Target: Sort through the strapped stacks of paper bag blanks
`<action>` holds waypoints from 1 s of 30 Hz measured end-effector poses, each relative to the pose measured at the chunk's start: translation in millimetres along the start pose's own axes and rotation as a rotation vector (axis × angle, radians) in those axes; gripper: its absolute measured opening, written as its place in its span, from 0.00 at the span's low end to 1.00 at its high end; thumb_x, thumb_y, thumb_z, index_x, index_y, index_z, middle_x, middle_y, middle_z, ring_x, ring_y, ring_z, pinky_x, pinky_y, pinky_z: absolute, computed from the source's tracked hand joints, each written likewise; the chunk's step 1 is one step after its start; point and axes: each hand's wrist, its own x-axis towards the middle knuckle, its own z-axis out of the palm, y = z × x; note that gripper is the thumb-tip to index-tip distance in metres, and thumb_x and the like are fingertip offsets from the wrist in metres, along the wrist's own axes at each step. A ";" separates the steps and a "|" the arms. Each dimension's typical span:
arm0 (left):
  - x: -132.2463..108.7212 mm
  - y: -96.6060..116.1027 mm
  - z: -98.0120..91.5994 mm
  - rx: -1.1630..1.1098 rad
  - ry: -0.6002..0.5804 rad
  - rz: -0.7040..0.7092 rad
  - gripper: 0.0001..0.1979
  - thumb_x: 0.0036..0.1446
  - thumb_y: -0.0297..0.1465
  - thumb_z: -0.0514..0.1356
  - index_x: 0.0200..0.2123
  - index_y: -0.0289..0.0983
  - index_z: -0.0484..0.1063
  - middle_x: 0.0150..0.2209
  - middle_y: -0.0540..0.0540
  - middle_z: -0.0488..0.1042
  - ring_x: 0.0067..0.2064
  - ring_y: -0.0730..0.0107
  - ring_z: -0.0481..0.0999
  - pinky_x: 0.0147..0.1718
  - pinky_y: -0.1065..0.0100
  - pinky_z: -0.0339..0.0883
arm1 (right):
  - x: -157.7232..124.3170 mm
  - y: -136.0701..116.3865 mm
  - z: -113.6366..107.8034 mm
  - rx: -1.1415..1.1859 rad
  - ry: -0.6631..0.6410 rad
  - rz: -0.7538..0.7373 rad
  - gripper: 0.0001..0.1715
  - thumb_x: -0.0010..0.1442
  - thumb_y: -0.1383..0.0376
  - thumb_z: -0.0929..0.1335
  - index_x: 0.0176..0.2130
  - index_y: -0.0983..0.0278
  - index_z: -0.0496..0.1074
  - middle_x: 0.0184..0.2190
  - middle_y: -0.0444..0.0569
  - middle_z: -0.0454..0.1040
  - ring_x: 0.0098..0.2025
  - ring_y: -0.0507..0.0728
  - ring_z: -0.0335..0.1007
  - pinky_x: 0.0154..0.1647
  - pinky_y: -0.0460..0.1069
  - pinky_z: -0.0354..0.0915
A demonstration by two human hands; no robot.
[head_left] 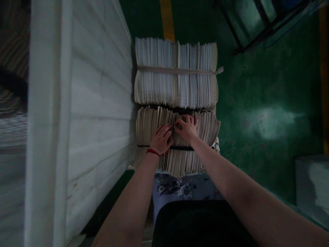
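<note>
Two bundles of flat paper or card sheets stand on edge in front of me. The near bundle (154, 120) is tan and bound by a dark strap (183, 148). Both hands rest on its top edges. My left hand (161, 139), with a red band at the wrist, has its fingers curled into the sheets. My right hand (187, 127) sits beside it, fingers hooked down between the sheets at the far edge. The far bundle (174, 73) is whiter and tied with a pale strap (177, 71).
A tall white stack of layered sheets (97, 103) rises close on the left. The floor (262, 89) is green with a yellow line (167, 19). A dark metal frame (246, 31) stands at the back right. A pale box (312, 187) sits at the right edge.
</note>
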 end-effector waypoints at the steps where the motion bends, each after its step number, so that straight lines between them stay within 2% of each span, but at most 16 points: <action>1: 0.0 0.0 -0.2 -0.001 -0.006 0.000 0.17 0.60 0.28 0.54 0.52 0.40 0.70 0.61 0.43 0.69 0.67 0.61 0.61 0.68 0.51 0.52 | -0.1 -0.2 0.7 -0.006 -0.001 -0.004 0.12 0.63 0.51 0.66 0.41 0.52 0.75 0.56 0.48 0.65 0.65 0.64 0.50 0.68 0.68 0.29; 6: -1.8 2.4 -1.2 0.014 -0.012 -0.006 0.18 0.61 0.28 0.54 0.54 0.40 0.69 0.62 0.44 0.68 0.67 0.59 0.61 0.67 0.49 0.54 | -0.5 -2.1 2.2 -0.006 0.011 0.010 0.13 0.61 0.54 0.67 0.45 0.54 0.72 0.56 0.50 0.65 0.64 0.64 0.52 0.69 0.68 0.29; 8: -3.2 3.9 -1.3 0.028 0.001 -0.017 0.19 0.61 0.28 0.54 0.55 0.41 0.69 0.62 0.44 0.67 0.67 0.59 0.61 0.67 0.49 0.55 | -0.8 -3.4 1.0 -0.003 -0.007 -0.004 0.13 0.62 0.55 0.66 0.46 0.53 0.72 0.59 0.50 0.64 0.64 0.65 0.50 0.68 0.69 0.28; 12: -6.7 4.7 -0.1 0.044 0.038 -0.045 0.18 0.62 0.29 0.55 0.55 0.42 0.69 0.61 0.45 0.69 0.66 0.59 0.62 0.66 0.50 0.56 | -1.4 -4.6 -0.9 -0.008 -0.030 -0.027 0.11 0.63 0.55 0.65 0.42 0.52 0.75 0.61 0.48 0.61 0.67 0.66 0.45 0.67 0.71 0.27; 17: -9.3 2.3 2.9 0.023 0.070 -0.092 0.17 0.61 0.31 0.57 0.54 0.42 0.70 0.59 0.42 0.70 0.66 0.56 0.63 0.63 0.49 0.60 | 0.0 -4.7 1.6 0.017 0.008 0.025 0.13 0.65 0.51 0.63 0.40 0.51 0.75 0.58 0.47 0.64 0.66 0.63 0.47 0.68 0.69 0.29; 30: -9.7 2.8 4.6 0.010 0.068 -0.119 0.17 0.60 0.30 0.57 0.53 0.41 0.71 0.59 0.42 0.69 0.66 0.57 0.61 0.66 0.51 0.56 | 1.6 -5.5 -0.7 0.036 -0.001 0.039 0.12 0.63 0.52 0.65 0.39 0.52 0.75 0.56 0.47 0.65 0.65 0.63 0.50 0.68 0.69 0.29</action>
